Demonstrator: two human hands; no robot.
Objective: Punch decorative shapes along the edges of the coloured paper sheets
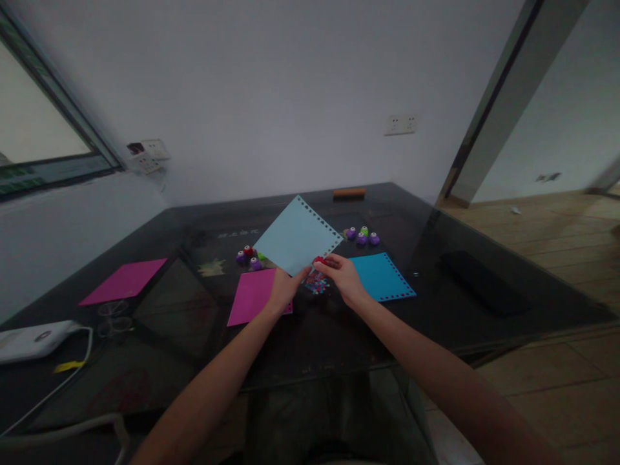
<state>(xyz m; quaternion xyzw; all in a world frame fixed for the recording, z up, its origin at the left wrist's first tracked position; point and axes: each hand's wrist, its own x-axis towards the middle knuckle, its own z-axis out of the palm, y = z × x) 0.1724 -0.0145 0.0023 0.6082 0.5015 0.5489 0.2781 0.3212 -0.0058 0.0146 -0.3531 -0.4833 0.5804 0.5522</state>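
A pale blue sheet of paper (295, 236) with a row of punched holes along its right edge is held up at a tilt. My left hand (287, 289) grips its lower corner. At that corner my right hand (343, 276) is closed on a small red craft punch (320, 261), which sits at the paper's edge. Underneath, a little heap of coloured paper cutouts (316, 284) lies on the dark tabletop. A pink sheet (252, 297) lies partly behind my left hand, and a bright blue sheet (380, 278) with punched edges rests beside my right hand.
Several purple, green and red punches stand in groups left (253, 263) and right (361, 238). Another pink sheet (123, 281), glasses (115, 318) and a white power strip (36, 341) are on the left. A black case (479, 281) lies right; a brown roll (349, 194) is at the back.
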